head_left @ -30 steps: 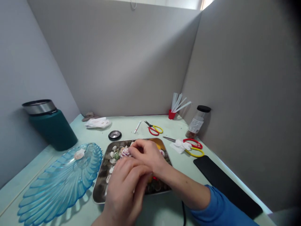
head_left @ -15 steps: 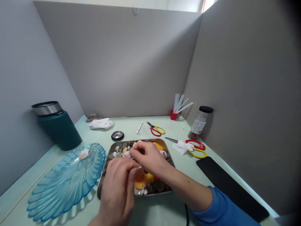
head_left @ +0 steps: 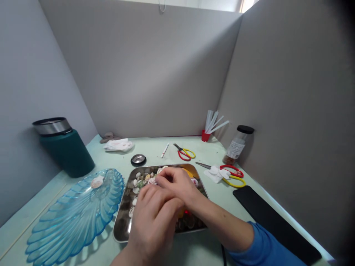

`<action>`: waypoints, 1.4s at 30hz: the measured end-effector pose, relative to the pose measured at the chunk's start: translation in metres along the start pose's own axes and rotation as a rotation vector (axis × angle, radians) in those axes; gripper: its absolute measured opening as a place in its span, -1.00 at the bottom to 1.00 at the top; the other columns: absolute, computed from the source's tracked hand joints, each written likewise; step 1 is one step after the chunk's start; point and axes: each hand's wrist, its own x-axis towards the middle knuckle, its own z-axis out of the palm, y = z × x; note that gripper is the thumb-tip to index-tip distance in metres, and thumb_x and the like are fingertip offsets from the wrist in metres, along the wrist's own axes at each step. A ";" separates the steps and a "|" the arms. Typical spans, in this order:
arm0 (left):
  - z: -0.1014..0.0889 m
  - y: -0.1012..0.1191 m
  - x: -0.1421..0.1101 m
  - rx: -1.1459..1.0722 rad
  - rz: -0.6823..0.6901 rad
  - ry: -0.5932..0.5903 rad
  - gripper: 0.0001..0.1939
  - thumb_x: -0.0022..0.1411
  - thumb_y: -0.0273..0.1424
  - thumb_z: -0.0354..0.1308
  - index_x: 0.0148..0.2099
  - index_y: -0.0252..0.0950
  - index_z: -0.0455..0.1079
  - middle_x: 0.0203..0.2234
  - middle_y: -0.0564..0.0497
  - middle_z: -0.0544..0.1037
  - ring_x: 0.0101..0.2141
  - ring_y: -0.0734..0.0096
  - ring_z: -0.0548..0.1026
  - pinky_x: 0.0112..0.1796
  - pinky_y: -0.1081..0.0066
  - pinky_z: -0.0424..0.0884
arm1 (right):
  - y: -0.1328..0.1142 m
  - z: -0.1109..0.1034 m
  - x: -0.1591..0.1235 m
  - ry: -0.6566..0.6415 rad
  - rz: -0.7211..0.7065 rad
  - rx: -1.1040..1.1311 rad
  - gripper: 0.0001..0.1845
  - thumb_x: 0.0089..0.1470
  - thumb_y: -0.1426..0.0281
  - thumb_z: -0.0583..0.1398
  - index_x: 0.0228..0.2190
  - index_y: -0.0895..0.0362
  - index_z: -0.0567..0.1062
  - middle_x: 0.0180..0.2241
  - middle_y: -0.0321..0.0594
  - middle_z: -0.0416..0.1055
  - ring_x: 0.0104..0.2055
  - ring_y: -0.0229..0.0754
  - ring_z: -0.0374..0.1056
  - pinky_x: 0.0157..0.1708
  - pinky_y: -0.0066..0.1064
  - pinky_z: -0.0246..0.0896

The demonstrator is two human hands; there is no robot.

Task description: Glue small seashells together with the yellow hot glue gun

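Note:
My right hand (head_left: 181, 184) reaches over the metal tray (head_left: 119, 223), its thumb and fingers pinched beside a pinkish-white speckled seashell (head_left: 152, 180). What is between those fingertips is hidden. In front of it my left hand (head_left: 158, 220) is curled closed, knuckles up, and covers the tray's middle and near edge. Its grip cannot be seen into. Small white shells (head_left: 135, 190) and greenish pieces (head_left: 140, 183) lie along the tray's left part. Something yellow (head_left: 188, 173) shows behind my right hand, and a small red light (head_left: 186, 212) glows under its wrist.
A blue glass shell-shaped dish (head_left: 80, 218) holding one shell (head_left: 97, 181) stands left, before a teal bottle (head_left: 68, 153). Behind the tray are a round lid (head_left: 138, 159), a marker (head_left: 165, 150) and scissors (head_left: 185, 152). Rightward are larger scissors (head_left: 233, 180), a jar (head_left: 235, 147) and a black slab (head_left: 274, 221).
My left hand drew back left, uncovering orange and yellow pieces in the tray, then came right again and covers them now. My right hand stays nearly in place, still pinched.

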 end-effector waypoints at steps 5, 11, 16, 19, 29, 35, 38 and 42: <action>0.008 -0.001 -0.003 0.087 0.098 0.003 -0.82 0.16 -0.65 0.03 -0.30 -0.32 0.39 -0.45 -0.06 0.54 -0.40 0.33 0.43 -0.17 0.20 0.27 | -0.002 -0.002 0.001 0.021 0.023 0.031 -0.84 -0.08 0.49 0.12 -0.64 0.16 0.38 -0.61 -0.37 0.28 -0.48 -0.30 0.19 -0.46 -0.50 0.05; 0.001 -0.012 -0.015 0.043 0.040 0.016 -0.84 0.16 -0.66 0.06 -0.30 -0.31 0.37 -0.47 -0.01 0.50 -0.41 0.37 0.42 -0.15 0.19 0.26 | -0.004 -0.005 0.000 -0.007 0.076 0.150 -0.83 -0.05 0.42 0.14 -0.62 0.16 0.38 -0.62 -0.39 0.25 -0.53 -0.34 0.14 -0.51 -0.53 0.05; -0.012 -0.029 -0.015 0.089 -0.043 0.003 -0.83 0.13 -0.65 0.12 -0.26 -0.30 0.37 -0.35 -0.07 0.45 -0.31 0.27 0.39 -0.22 0.20 0.27 | -0.005 -0.004 -0.002 -0.041 0.134 0.265 -0.82 -0.03 0.35 0.14 -0.58 0.17 0.39 -0.61 -0.38 0.23 -0.57 -0.35 0.12 -0.56 -0.54 0.06; -0.012 -0.034 -0.010 0.161 -0.167 0.080 -0.81 0.10 -0.62 0.18 -0.23 -0.29 0.37 -0.26 -0.10 0.40 -0.22 0.22 0.37 -0.20 0.21 0.29 | -0.006 -0.003 -0.002 -0.035 0.144 0.290 -0.81 -0.02 0.34 0.14 -0.57 0.18 0.40 -0.61 -0.37 0.26 -0.56 -0.34 0.15 -0.55 -0.53 0.09; 0.001 -0.011 0.002 -0.015 -0.038 0.012 -0.71 0.05 -0.67 0.18 -0.21 -0.23 0.42 -0.29 -0.05 0.49 -0.21 0.20 0.38 -0.16 0.18 0.31 | 0.004 -0.004 0.003 0.056 0.070 0.187 -0.83 -0.02 0.35 0.16 -0.55 0.17 0.43 -0.59 -0.37 0.29 -0.50 -0.32 0.18 -0.50 -0.52 0.11; 0.004 -0.009 0.004 -0.030 -0.030 0.010 -0.76 0.06 -0.66 0.18 -0.26 -0.24 0.41 -0.35 -0.03 0.49 -0.27 0.23 0.38 -0.18 0.18 0.30 | 0.004 -0.003 0.004 0.104 0.070 0.152 -0.86 -0.03 0.40 0.15 -0.57 0.16 0.43 -0.57 -0.36 0.31 -0.47 -0.30 0.19 -0.45 -0.50 0.13; 0.007 -0.006 0.003 -0.029 -0.072 -0.018 -0.80 0.09 -0.65 0.14 -0.29 -0.24 0.39 -0.36 -0.03 0.44 -0.29 0.25 0.37 -0.26 0.24 0.32 | 0.004 -0.003 0.004 0.100 0.082 0.175 -0.86 -0.04 0.38 0.16 -0.56 0.16 0.43 -0.57 -0.35 0.32 -0.46 -0.29 0.21 -0.46 -0.51 0.13; 0.010 -0.008 -0.004 -0.004 -0.099 -0.016 -0.81 0.12 -0.65 0.07 -0.28 -0.27 0.34 -0.30 -0.07 0.37 -0.25 0.24 0.35 -0.24 0.23 0.34 | 0.002 -0.004 0.003 0.092 0.111 0.236 -0.84 -0.05 0.35 0.16 -0.57 0.17 0.43 -0.58 -0.36 0.30 -0.48 -0.30 0.20 -0.48 -0.50 0.12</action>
